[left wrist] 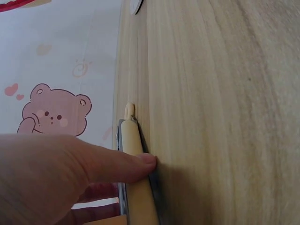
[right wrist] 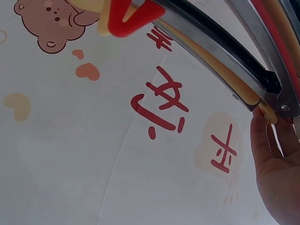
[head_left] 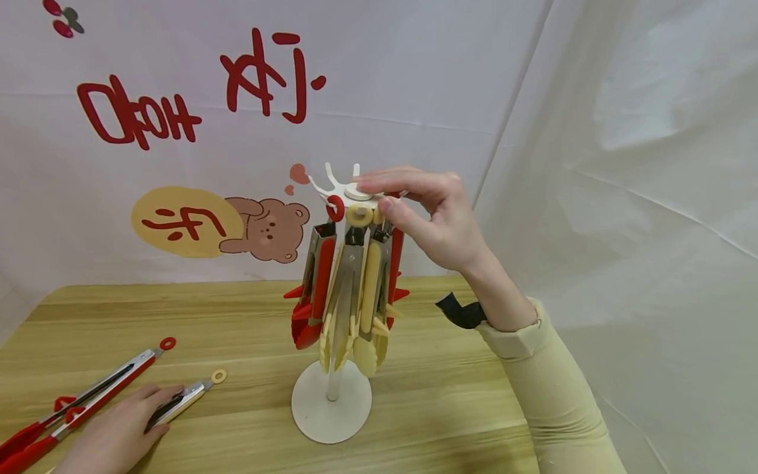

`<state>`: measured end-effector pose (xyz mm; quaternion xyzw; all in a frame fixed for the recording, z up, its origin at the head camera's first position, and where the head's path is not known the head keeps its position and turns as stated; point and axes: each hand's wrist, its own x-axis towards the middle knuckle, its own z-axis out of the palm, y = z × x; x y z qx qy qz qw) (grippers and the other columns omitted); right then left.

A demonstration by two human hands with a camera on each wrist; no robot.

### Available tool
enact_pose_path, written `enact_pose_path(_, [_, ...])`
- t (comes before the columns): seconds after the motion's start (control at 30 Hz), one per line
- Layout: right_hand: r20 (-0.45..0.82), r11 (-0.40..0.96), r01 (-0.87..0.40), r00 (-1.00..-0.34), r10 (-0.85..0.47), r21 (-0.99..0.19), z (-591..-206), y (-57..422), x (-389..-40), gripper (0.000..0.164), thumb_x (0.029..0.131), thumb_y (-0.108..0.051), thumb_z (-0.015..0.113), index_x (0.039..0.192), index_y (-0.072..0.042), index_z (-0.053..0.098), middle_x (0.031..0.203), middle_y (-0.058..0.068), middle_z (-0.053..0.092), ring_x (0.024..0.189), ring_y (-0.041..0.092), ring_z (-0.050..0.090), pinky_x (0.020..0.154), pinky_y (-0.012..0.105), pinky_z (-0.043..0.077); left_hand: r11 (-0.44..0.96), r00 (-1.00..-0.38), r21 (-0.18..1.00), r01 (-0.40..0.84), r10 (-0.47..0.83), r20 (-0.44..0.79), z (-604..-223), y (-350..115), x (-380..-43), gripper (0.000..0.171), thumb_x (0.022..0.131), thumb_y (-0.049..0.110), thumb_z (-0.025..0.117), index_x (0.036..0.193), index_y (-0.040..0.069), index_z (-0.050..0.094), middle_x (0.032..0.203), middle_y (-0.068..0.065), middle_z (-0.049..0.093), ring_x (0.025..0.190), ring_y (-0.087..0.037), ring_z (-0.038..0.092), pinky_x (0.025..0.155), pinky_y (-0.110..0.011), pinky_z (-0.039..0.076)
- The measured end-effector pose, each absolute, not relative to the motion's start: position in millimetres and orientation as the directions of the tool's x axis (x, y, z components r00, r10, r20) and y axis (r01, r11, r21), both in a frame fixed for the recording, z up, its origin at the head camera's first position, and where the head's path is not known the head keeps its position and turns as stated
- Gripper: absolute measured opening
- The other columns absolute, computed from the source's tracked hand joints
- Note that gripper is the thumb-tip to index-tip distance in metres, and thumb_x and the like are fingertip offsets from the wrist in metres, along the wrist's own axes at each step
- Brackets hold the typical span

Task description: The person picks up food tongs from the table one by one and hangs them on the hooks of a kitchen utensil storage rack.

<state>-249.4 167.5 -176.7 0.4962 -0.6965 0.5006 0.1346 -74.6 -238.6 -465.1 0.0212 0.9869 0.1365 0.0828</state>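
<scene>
In the head view my left hand [head_left: 121, 421] grips a pair of cream-handled tongs [head_left: 183, 401] lying on the wooden table. Its thumb lies across the cream handle [left wrist: 131, 138] in the left wrist view. My right hand [head_left: 441, 214] is at the top of a white hanging rack [head_left: 331, 418], fingers stretched over the round cap [head_left: 358, 191]. Its thumb tip is right at the ring of cream tongs [head_left: 372, 270], and the ring [right wrist: 268, 113] meets the fingers in the right wrist view. Several red and cream tongs hang from the rack's hooks.
Red tongs [head_left: 101, 395] lie on the table [head_left: 438, 408] left of the rack, beside my left hand. A white cloth backdrop [head_left: 414, 79] with red characters and a cartoon bear [head_left: 272, 230] hangs behind the table. Bare hooks [head_left: 329, 174] point to the rack's rear.
</scene>
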Motion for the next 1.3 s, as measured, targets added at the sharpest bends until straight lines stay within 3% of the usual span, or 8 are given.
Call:
enact_pose_path(0.53, [0.686,-0.004,-0.82,-0.476,-0.55,-0.572,-177.5,165.6,-249.8,0.028,0.093,-0.003,0.06,0.112,0.011,0.074,0.116,0.033,0.074,0.116,0.015,0.073,0.099,0.033,0.06,0.956,-0.99,0.291,-0.017,0.024,-0.138,-461.6,-234.7,-81.2,0.06,0.085,0.022,0.086,0.137,0.004,0.065,0.126,-0.03,0.067,0.108,-0.044,0.07,0.079,-0.063,0.058])
enact_pose_path(1.03, [0.699,-0.016,-0.825,-0.468,-0.54,-0.565,-178.8,164.9,-250.2,0.028,0.092,-0.003,0.06,0.111,0.012,0.074,0.114,0.034,0.074,0.116,0.013,0.073,0.098,0.031,0.06,0.936,-0.999,0.351,0.023,0.008,0.043,-447.0,-220.2,-82.4,0.054,0.088,0.019,0.083,0.138,0.007,0.066,0.122,-0.019,0.069,0.104,-0.037,0.069,0.08,-0.062,0.058])
enact_pose_path(1.3, [0.703,-0.019,-0.827,-0.466,-0.537,-0.562,-179.1,165.3,-250.4,0.028,0.092,-0.003,0.059,0.11,0.012,0.075,0.113,0.034,0.074,0.116,0.014,0.073,0.097,0.03,0.06,0.926,-0.97,0.361,0.106,0.017,0.241,-443.6,-210.0,-82.5,0.054,0.084,0.011,0.086,0.134,0.008,0.068,0.117,-0.014,0.072,0.102,-0.038,0.072,0.075,-0.059,0.058])
